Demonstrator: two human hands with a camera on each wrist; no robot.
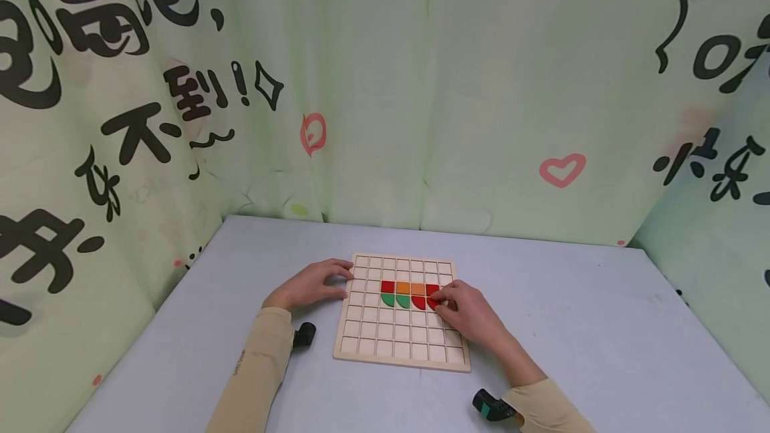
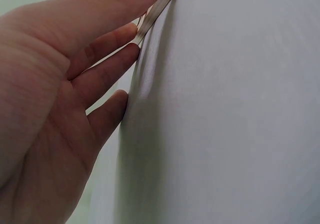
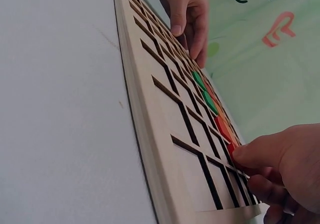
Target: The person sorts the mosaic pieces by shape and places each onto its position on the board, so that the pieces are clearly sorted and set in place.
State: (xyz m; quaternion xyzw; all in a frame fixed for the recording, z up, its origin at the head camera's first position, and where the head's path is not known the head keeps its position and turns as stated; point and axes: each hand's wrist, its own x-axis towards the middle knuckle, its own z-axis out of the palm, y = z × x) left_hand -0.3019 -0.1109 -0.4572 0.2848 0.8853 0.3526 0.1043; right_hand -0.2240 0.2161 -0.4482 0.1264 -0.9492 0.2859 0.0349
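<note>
A square wooden grid board [image 1: 385, 349] lies on the table. Two rows of coloured pieces fill cells near its middle. The upper row has a red square [image 1: 388, 286], orange squares [image 1: 410, 288] and another red square [image 1: 432, 289]. Below are green quarter-circles [image 1: 388, 300] and a red quarter-circle [image 1: 418, 302]. At that lower row's right end, my right hand [image 1: 472, 313] pinches a red quarter-circle piece [image 3: 231, 152] between thumb and fingers, partly hidden by them. My left hand [image 1: 313, 284] rests with loosely bent fingers against the board's left edge; its fingertips [image 2: 131, 51] touch the side.
A pale cloth covers the table [image 1: 571, 326]. Light green curtains [image 1: 481, 85] with black lettering stand behind it and at both sides. A black wrist device [image 1: 305, 335] sits by the left sleeve, another device [image 1: 492, 406] by the right one.
</note>
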